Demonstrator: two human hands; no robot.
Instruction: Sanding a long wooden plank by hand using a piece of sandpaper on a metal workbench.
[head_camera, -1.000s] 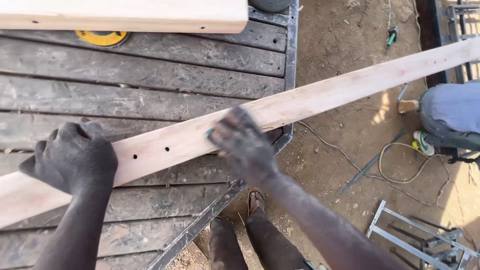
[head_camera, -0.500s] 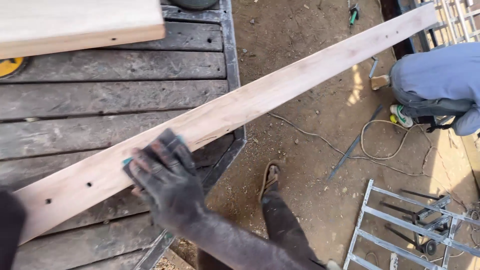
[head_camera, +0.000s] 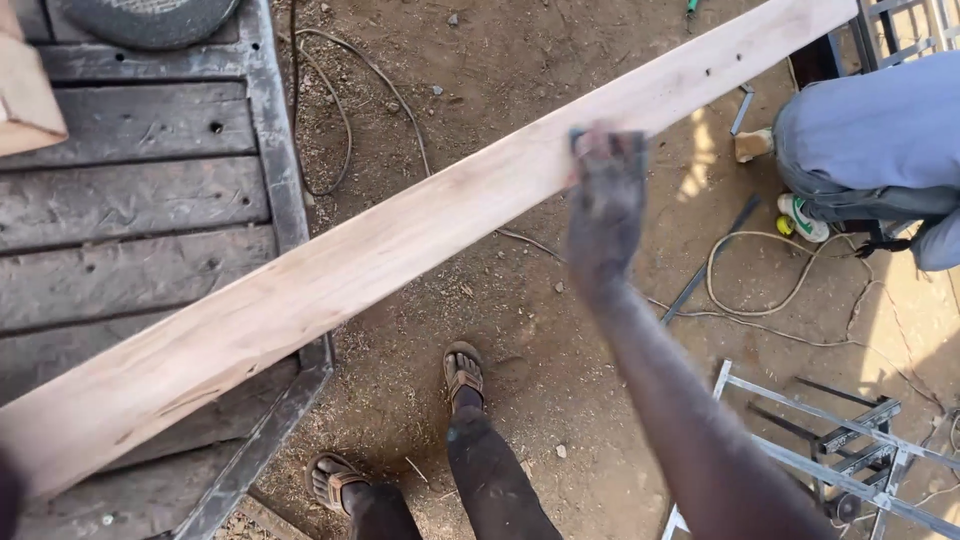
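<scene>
A long pale wooden plank (head_camera: 380, 250) runs diagonally from the lower left to the upper right, its near part resting on a dark plank platform (head_camera: 130, 190). My right hand (head_camera: 605, 205) presses flat on the plank's far half, fingers over a small dark sanding pad (head_camera: 608, 142) with a greenish edge. Several small holes show in the plank beyond the hand. Only a dark sliver at the bottom-left edge shows of my left hand (head_camera: 6, 495), next to the plank's near end; its fingers are hidden.
A tyre (head_camera: 150, 20) and another board end (head_camera: 25, 95) lie on the platform. Cables (head_camera: 760, 270) trail over the dirt. A crouching person in blue-grey (head_camera: 880, 140) is at right. A metal frame (head_camera: 840, 440) lies lower right. My sandalled feet (head_camera: 462, 368) stand below the plank.
My right hand slid with the pad along the plank toward its far end. The view swung right, and my left hand dropped to the frame's edge.
</scene>
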